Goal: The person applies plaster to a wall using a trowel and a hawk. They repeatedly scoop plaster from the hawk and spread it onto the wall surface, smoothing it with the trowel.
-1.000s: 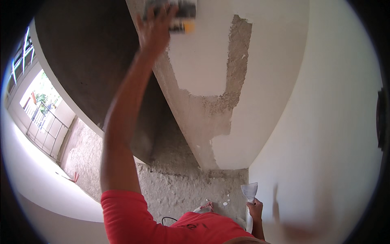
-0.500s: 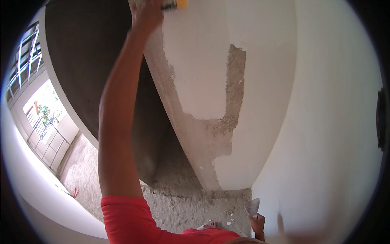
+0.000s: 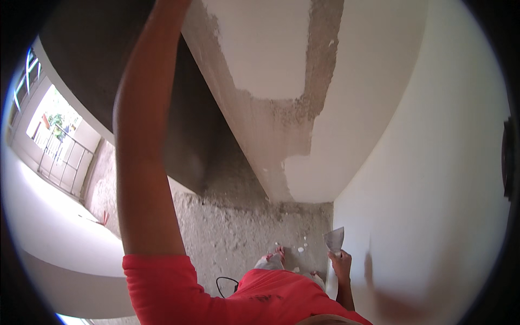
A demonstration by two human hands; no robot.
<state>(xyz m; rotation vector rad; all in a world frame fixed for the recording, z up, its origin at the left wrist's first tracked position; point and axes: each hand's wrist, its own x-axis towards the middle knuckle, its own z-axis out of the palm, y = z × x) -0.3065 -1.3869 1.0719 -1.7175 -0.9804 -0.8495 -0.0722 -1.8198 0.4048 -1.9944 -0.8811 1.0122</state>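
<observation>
My left forearm reaches up past the top edge of the view, so that hand and whatever it holds are hidden. It runs alongside a white wall face [image 3: 368,81] with rough grey-brown patches [image 3: 319,59] round a smooth white area, next to a dark recessed surface [image 3: 92,65]. Low on the right, my right hand [image 3: 340,264] is closed on the handle of a putty knife [image 3: 334,238], its broad blade pointing up beside the plain white right wall [image 3: 433,179].
Below lies a rough grey concrete floor [image 3: 216,227] with white flakes [image 3: 301,249], my feet and a dark cable loop [image 3: 219,279]. At left are a curved white ledge [image 3: 59,216], a metal railing [image 3: 65,162] and a bright opening with plants [image 3: 54,119].
My left hand, earlier holding a dark and yellow tool against the white surface, has moved up out of view, its forearm shifting left. My right hand still holds the putty knife low.
</observation>
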